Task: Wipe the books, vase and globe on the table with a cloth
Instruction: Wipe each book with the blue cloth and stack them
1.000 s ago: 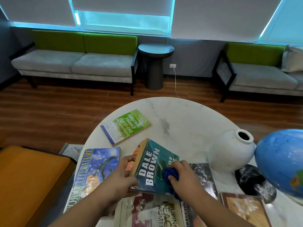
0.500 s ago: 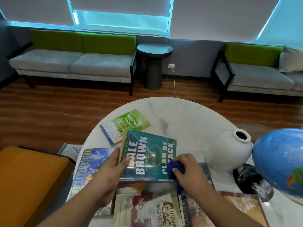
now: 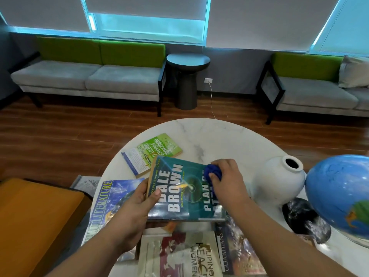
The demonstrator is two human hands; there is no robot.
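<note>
Early, I judge: left hand (image 3: 137, 206) pinches the book (image 3: 183, 192) by its edge; right hand (image 3: 227, 180) curls its fingers round the cloth (image 3: 214, 172) on the cover; vase (image 3: 279, 182) and globe (image 3: 339, 196) at three o'clock seem left to wipe.

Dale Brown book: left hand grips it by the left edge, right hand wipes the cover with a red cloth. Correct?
Not quite. The cloth is blue, not red, as the head view shows. The rest holds: the left hand grips the Dale Brown book by its left edge, and the right hand holds the cloth against the cover.
</note>
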